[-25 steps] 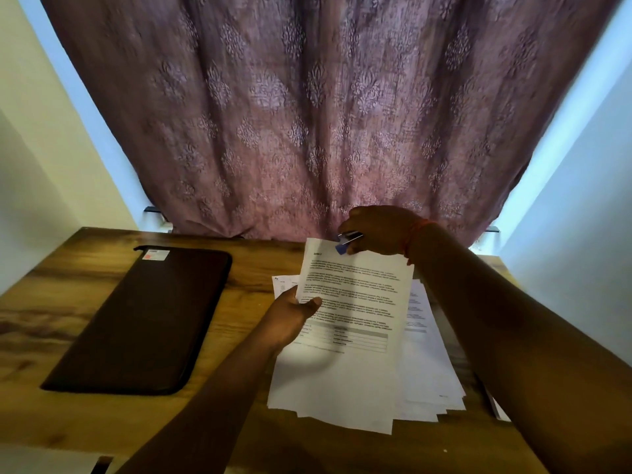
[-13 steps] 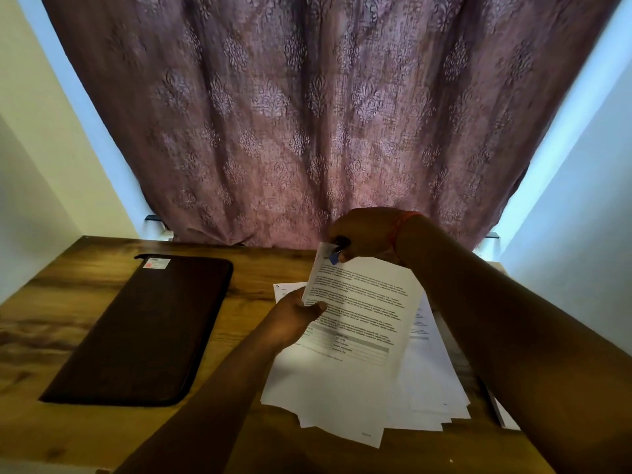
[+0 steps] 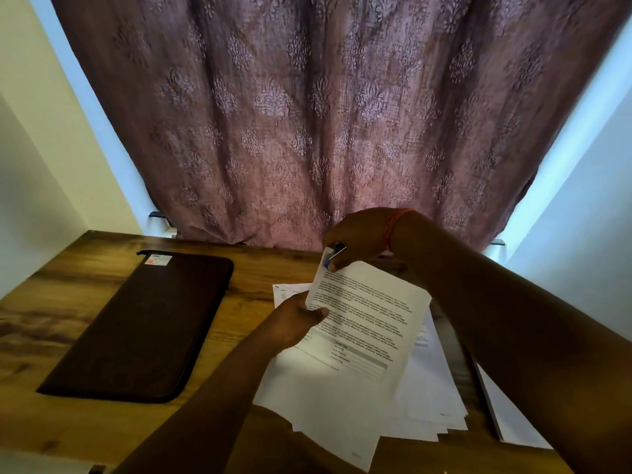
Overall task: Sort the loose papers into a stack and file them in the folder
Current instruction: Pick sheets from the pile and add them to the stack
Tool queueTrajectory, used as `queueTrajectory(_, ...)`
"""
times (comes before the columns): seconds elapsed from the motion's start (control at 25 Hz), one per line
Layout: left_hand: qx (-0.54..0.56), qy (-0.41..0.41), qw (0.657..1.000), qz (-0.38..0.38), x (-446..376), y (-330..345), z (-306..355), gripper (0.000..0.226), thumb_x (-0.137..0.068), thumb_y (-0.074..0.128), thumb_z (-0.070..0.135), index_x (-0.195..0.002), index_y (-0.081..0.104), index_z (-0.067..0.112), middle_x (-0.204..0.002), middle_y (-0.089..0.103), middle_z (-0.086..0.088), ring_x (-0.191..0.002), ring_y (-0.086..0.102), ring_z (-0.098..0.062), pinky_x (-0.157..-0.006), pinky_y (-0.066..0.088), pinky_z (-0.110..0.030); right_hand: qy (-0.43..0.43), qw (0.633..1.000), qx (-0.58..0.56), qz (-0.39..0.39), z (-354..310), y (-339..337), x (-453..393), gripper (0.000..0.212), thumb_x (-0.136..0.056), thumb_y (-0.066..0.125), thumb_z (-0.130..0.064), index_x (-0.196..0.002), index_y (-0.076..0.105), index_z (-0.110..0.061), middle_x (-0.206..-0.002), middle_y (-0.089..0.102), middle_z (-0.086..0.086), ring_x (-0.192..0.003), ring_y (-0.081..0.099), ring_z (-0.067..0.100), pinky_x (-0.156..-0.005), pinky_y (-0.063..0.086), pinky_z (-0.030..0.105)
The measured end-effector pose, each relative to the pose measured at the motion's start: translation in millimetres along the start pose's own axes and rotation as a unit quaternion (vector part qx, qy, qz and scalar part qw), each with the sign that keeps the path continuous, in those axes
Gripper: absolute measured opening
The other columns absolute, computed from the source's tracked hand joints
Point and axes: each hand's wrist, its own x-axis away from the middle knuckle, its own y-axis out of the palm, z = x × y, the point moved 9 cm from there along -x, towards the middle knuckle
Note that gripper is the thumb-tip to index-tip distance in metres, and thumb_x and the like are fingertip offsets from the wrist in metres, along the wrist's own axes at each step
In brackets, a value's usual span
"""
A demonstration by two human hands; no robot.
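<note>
My left hand (image 3: 297,325) grips the left edge of a printed sheet (image 3: 369,319), held tilted above the table. My right hand (image 3: 362,237) grips a small blue and silver stapler (image 3: 335,254) that sits on the sheet's top left corner. Under the raised sheet lies a loose pile of white papers (image 3: 427,398), fanned out on the wooden table (image 3: 68,429). A dark brown folder (image 3: 143,326) lies closed on the table's left side, apart from both hands.
A patterned mauve curtain (image 3: 325,114) hangs behind the table's far edge. Another white sheet (image 3: 513,419) pokes out at the right, under my right forearm. White walls close in on both sides.
The held sheet has turned a little clockwise and its top corner now sits deeper under the stapler. Both hands keep their grips. The folder has not moved.
</note>
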Motion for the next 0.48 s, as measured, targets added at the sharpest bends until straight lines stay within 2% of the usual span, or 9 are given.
queueTrajectory(0.08, -0.002, 0.012, 1.0, -0.011, -1, 3, 3, 0.022, -0.099, 0.057, 0.03, -0.12, 0.053, 0.033, -0.112, 0.063, 0.012, -0.096, 0.061, -0.008, -0.089, 0.053, -0.025, -0.007, 1.0, 0.017, 0.004, 0, -3, 2, 0.04, -0.091, 0.056, -0.058, -0.114, 0.063, -0.025, -0.104, 0.068, -0.007, -0.09, 0.062, 0.012, -0.083, 0.05, 0.031)
queueTrajectory(0.2, -0.013, 0.015, 1.0, -0.02, -1, 5, 6, 0.018, -0.099, 0.056, 0.028, -0.116, 0.054, 0.033, -0.109, 0.063, 0.014, -0.089, 0.061, 0.001, -0.075, 0.052, -0.013, -0.015, 0.998, 0.058, -0.002, 0, -6, 3, 0.042, -0.089, 0.06, -0.058, -0.117, 0.064, -0.027, -0.106, 0.065, -0.01, -0.09, 0.058, 0.01, -0.077, 0.045, 0.029)
queueTrajectory(0.32, -0.026, 0.015, 0.999, -0.019, -5, 4, 6, 0.019, -0.1, 0.056, 0.029, -0.117, 0.055, 0.034, -0.111, 0.065, 0.014, -0.091, 0.063, -0.001, -0.08, 0.053, -0.016, -0.009, 0.996, 0.092, -0.013, 5, -8, 2, 0.041, -0.087, 0.064, -0.054, -0.119, 0.064, -0.027, -0.103, 0.061, -0.011, -0.089, 0.053, 0.01, -0.063, 0.034, 0.023)
queueTrajectory(0.48, -0.033, 0.011, 0.999, -0.022, -8, 4, 9, 0.022, -0.1, 0.055, 0.028, -0.122, 0.052, 0.033, -0.113, 0.064, 0.012, -0.083, 0.061, 0.006, -0.068, 0.05, -0.008, -0.011, 0.992, 0.12, -0.023, 11, -3, -6, 0.038, -0.084, 0.07, -0.05, -0.113, 0.067, -0.025, -0.096, 0.061, -0.009, -0.084, 0.056, 0.012, -0.056, 0.03, 0.021)
